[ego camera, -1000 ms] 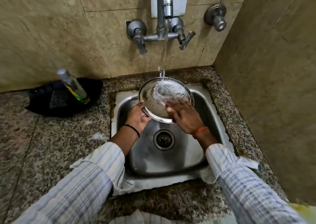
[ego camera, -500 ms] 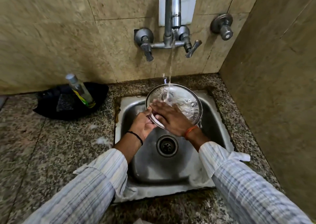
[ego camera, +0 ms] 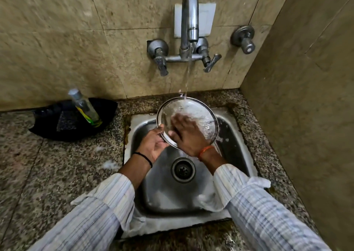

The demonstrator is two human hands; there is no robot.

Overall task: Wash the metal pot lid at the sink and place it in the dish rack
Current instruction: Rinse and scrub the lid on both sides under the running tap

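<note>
A round metal pot lid (ego camera: 201,113) is held tilted over the steel sink (ego camera: 237,135), under a thin stream of water from the tap (ego camera: 190,17). My left hand (ego camera: 153,145) grips the lid's lower left rim. My right hand (ego camera: 186,134) lies flat on the lid's wet face, fingers spread and blurred. Water splashes across the lid. No dish rack is in view.
A black tray (ego camera: 107,111) on the granite counter at the left holds a clear bottle (ego camera: 84,107) and a dark sponge (ego camera: 66,121). Soap foam (ego camera: 110,163) dots the counter beside the sink. A tiled wall stands close on the right. The drain (ego camera: 183,170) is uncovered.
My right hand has slid from the lid's lower right edge up and left across its face. The left hand keeps its hold on the rim. The view has tilted down a little.
</note>
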